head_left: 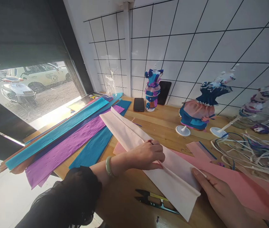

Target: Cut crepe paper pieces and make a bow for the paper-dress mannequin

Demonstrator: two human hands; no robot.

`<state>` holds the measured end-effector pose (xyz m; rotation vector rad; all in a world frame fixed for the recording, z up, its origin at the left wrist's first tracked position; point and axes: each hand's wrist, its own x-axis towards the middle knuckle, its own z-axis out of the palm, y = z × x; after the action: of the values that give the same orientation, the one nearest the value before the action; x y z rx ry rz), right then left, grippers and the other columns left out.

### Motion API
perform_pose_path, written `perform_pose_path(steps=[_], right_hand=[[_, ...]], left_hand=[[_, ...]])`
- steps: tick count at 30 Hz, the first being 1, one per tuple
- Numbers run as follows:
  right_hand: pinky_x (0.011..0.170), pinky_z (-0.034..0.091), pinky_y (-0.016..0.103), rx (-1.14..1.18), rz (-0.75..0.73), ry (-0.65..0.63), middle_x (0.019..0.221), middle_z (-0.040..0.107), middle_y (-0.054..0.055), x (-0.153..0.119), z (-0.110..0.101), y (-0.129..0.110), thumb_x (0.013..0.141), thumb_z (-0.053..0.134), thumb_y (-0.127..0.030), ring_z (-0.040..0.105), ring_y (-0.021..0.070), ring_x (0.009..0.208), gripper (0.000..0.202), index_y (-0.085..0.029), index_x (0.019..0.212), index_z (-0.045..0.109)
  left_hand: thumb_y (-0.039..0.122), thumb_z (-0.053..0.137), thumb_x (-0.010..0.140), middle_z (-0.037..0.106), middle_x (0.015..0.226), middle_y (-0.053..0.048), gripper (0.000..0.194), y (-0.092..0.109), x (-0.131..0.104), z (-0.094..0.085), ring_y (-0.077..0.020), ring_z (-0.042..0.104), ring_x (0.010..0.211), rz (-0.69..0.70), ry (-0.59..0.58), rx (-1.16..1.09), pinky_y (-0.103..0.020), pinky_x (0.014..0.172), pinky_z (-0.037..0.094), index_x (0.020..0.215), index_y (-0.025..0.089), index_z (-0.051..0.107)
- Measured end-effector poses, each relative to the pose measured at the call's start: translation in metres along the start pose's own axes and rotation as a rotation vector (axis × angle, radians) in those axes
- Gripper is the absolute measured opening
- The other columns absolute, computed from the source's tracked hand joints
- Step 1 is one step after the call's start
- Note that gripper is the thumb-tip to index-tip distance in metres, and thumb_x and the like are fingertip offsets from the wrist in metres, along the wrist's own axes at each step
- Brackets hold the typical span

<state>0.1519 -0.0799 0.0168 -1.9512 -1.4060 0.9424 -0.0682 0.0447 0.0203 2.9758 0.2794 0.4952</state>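
A long pale pink strip of crepe paper (pixel 175 186) lies slantwise over the wooden table, with a raised fold along its length. My left hand (pixel 148 155) is closed on that fold near the middle, fingertips pinching it. At the strip's right edge, my right hand (pixel 219 190) grips the paper with the thumb on top; its other fingers are partly hidden. Beneath the strip lies darker pink paper (pixel 238 182). Thread snips (pixel 146 200) rest on the table just below, partly under the strip.
Teal (pixel 60 136), purple (pixel 63 152) and blue (pixel 94 148) paper strips lie left. Small dressed mannequins (pixel 152 90) (pixel 196 110) stand along the tiled wall near a phone (pixel 139 104). Tangled white cords (pixel 250 155) lie right. The table's left edge borders a window.
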Motion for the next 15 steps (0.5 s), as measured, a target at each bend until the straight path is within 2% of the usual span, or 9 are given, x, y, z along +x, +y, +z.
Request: perform_pose_path(steps=[4, 7, 10, 13, 15], right_hand=[[0.051, 0.048, 0.026, -0.017, -0.021, 0.042, 0.057, 0.061, 0.000, -0.003, 0.001, -0.002, 0.077, 0.045, -0.054, 0.057, 0.0203, 0.057, 0.040, -0.023, 0.057, 0.059], [0.051, 0.047, 0.026, 0.008, -0.008, 0.112, 0.060, 0.063, 0.000, -0.005, 0.002, -0.004, 0.076, 0.045, -0.054, 0.058, 0.0209, 0.058, 0.040, -0.022, 0.056, 0.058], [0.054, 0.047, 0.027, 0.012, -0.005, 0.173, 0.062, 0.064, 0.000, -0.006, 0.003, -0.005, 0.077, 0.044, -0.054, 0.059, 0.0222, 0.062, 0.040, -0.022, 0.056, 0.056], [0.057, 0.048, 0.027, 0.015, 0.006, 0.161, 0.065, 0.065, 0.000, -0.006, 0.002, -0.006, 0.078, 0.044, -0.055, 0.060, 0.0228, 0.066, 0.040, -0.023, 0.057, 0.056], [0.059, 0.048, 0.026, 0.033, 0.001, 0.148, 0.066, 0.065, 0.000, -0.005, 0.001, -0.006, 0.078, 0.043, -0.056, 0.061, 0.0227, 0.068, 0.040, -0.024, 0.060, 0.057]], left_hand=[[0.017, 0.043, 0.085, 0.054, 0.077, -0.005, 0.015, 0.008, -0.001, -0.009, -0.0158, 0.047, 0.074, 0.069, -0.009, 0.154, -0.029, 0.067, 0.040, 0.072, 0.017, 0.051], [0.012, 0.038, 0.085, 0.050, 0.070, -0.002, 0.018, 0.016, -0.005, -0.009, -0.0133, 0.045, 0.060, 0.118, -0.023, 0.223, -0.028, 0.052, 0.034, 0.071, 0.018, 0.048], [0.011, 0.038, 0.086, 0.050, 0.066, 0.000, 0.017, 0.025, -0.009, -0.007, -0.0115, 0.043, 0.050, 0.158, -0.065, 0.236, -0.028, 0.046, 0.027, 0.073, 0.018, 0.046], [0.022, 0.046, 0.085, 0.053, 0.063, 0.000, 0.015, 0.032, -0.009, -0.005, -0.0113, 0.045, 0.047, 0.151, -0.134, 0.169, -0.029, 0.045, 0.028, 0.070, 0.018, 0.048], [0.042, 0.051, 0.083, 0.054, 0.060, 0.000, 0.029, 0.035, -0.008, -0.005, -0.0122, 0.048, 0.047, 0.107, -0.156, 0.098, -0.029, 0.045, 0.029, 0.067, 0.018, 0.049]])
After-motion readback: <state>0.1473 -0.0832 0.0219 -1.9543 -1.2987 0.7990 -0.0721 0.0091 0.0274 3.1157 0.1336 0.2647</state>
